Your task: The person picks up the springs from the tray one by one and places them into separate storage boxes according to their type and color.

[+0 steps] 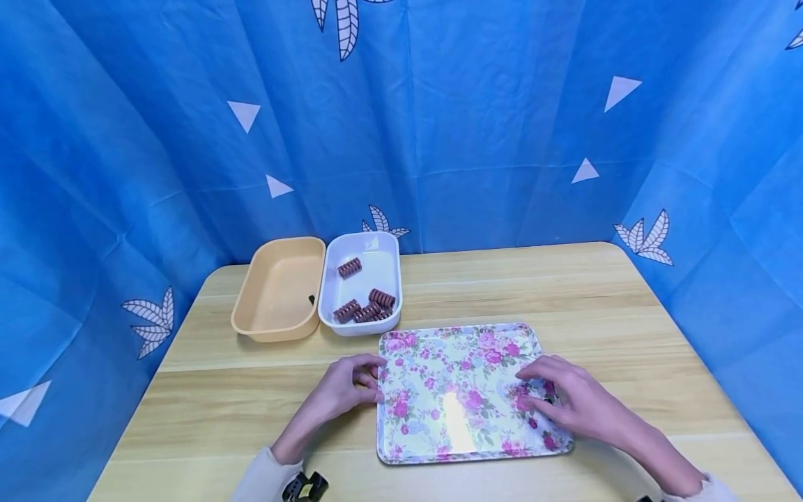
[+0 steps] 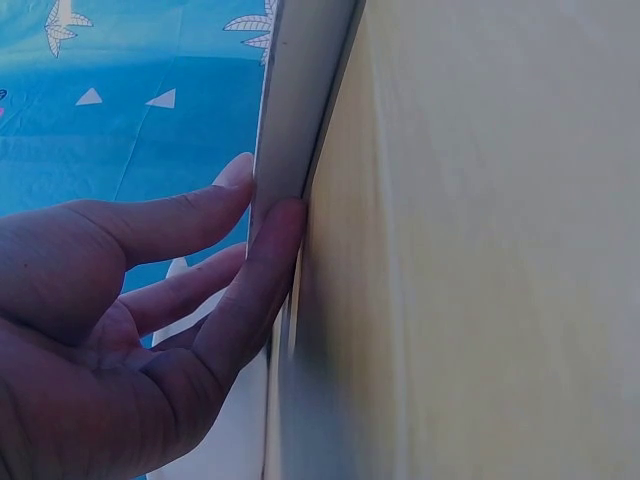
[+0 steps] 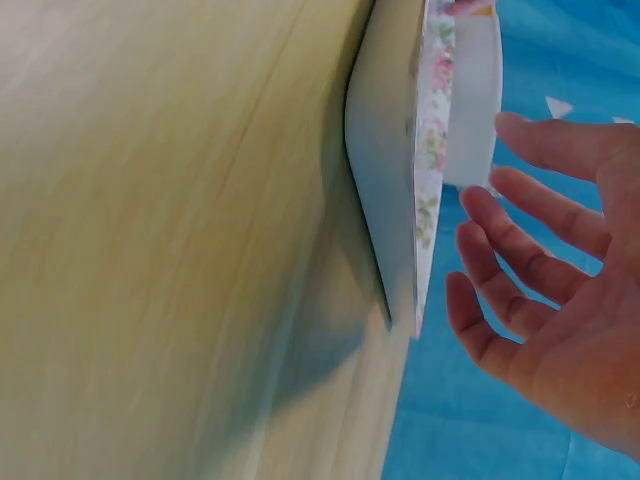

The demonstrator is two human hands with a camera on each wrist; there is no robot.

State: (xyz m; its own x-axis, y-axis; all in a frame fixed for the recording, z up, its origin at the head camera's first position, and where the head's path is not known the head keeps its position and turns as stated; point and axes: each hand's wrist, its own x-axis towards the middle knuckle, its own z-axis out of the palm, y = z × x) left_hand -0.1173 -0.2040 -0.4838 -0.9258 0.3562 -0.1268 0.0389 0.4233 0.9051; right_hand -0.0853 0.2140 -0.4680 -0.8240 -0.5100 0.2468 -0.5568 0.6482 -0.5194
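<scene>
A rectangular floral tray (image 1: 452, 411) with pink roses lies on the wooden table. My left hand (image 1: 343, 388) is at its left edge; in the left wrist view the thumb and a finger (image 2: 285, 225) pinch the tray's rim (image 2: 305, 80). Over the tray's right part hovers my right hand (image 1: 574, 397), fingers spread and loosely bent. The right wrist view shows that hand (image 3: 560, 260) apart from the tray's edge (image 3: 428, 180), holding nothing.
Behind the tray, a white bin (image 1: 387, 251) holds several brown coil springs (image 1: 350, 268). Left of it, a beige bin (image 1: 257, 296) has a small dark thing (image 1: 311, 299) by its right wall. A blue curtain (image 1: 439, 125) surrounds the wooden table (image 1: 602, 293).
</scene>
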